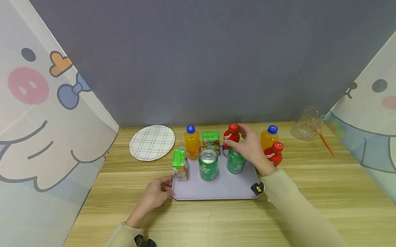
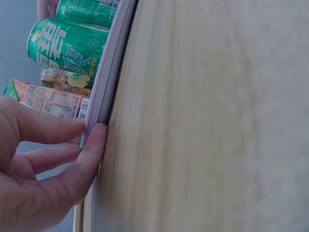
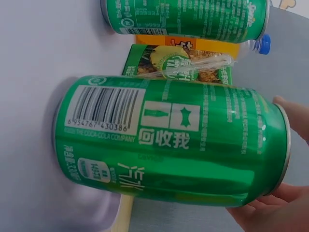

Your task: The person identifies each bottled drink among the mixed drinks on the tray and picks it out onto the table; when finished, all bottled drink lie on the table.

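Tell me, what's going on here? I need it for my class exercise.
A person's left hand holds the edge of a tray while the right hand appears to grip a red bottle behind a green can. Another can, two cartons and an orange bottle stand on the tray. A second red bottle and a second orange bottle stand to its right.

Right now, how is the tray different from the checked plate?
Shape: the tray is rectangular with rounded corners, while the plate is round. Surface: the tray is plain pale lilac; the plate is white with a grid of thin dark lines. State: the left hand pinches the tray's edge; neither hand touches the plate. Both lie on the wooden table.
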`<state>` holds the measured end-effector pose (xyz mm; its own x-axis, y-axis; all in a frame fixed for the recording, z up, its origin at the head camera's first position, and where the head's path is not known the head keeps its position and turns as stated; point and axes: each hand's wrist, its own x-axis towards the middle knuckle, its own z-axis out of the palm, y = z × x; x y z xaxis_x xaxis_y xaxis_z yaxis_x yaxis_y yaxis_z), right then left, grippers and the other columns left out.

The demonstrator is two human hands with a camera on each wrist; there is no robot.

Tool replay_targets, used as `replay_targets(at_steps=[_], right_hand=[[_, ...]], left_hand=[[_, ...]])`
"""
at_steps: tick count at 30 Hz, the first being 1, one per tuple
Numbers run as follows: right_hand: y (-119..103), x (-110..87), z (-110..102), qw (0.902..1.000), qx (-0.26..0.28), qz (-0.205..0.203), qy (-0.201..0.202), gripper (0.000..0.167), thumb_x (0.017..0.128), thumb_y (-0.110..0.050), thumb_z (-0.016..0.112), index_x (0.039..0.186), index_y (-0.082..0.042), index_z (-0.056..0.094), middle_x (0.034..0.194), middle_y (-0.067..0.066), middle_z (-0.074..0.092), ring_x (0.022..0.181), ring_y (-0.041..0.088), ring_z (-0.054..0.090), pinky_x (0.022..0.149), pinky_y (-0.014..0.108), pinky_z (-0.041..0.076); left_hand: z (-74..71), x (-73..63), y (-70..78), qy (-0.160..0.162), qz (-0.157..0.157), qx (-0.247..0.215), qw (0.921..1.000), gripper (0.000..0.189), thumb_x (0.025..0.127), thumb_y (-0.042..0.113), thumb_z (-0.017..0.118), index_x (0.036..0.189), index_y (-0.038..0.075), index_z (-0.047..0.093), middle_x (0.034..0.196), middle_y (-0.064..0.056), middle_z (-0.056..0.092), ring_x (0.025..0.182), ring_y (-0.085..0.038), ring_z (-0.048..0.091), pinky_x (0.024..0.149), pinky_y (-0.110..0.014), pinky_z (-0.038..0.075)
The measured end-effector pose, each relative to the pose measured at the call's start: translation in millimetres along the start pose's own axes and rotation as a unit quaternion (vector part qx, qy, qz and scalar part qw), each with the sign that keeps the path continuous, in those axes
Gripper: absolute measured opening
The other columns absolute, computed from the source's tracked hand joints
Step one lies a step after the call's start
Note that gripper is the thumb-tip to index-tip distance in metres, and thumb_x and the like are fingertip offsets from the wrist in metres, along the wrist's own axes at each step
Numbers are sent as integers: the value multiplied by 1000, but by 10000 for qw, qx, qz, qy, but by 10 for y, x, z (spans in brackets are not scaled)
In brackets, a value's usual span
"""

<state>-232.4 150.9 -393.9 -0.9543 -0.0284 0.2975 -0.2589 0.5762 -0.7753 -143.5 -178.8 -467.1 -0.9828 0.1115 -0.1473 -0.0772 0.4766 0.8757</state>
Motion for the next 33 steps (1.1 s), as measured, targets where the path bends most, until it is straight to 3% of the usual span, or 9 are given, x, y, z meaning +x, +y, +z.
replay_targets(at_steps=[10, 33], right_hand=[[0, 62, 31, 9983, -212, 503, -204, 74, 81, -26, 77, 139, 1, 41, 134, 22, 50, 120, 39, 48, 99, 50, 45], [26, 144, 70, 9950, -353, 816, -446, 75, 80, -25, 78, 140, 2, 40, 131, 23, 51, 115, 37, 51, 97, 49, 47]], left_hand=[[0, 16, -18, 41, 14, 68, 10000, 53, 74, -17, 67, 125, -9, 57, 91, -11, 61, 77, -19, 60, 57, -26, 59], [9, 23, -15, 26, 36, -161, 9999, 53, 74, -20, 65, 125, -12, 55, 93, -13, 60, 78, -20, 60, 59, -27, 60]])
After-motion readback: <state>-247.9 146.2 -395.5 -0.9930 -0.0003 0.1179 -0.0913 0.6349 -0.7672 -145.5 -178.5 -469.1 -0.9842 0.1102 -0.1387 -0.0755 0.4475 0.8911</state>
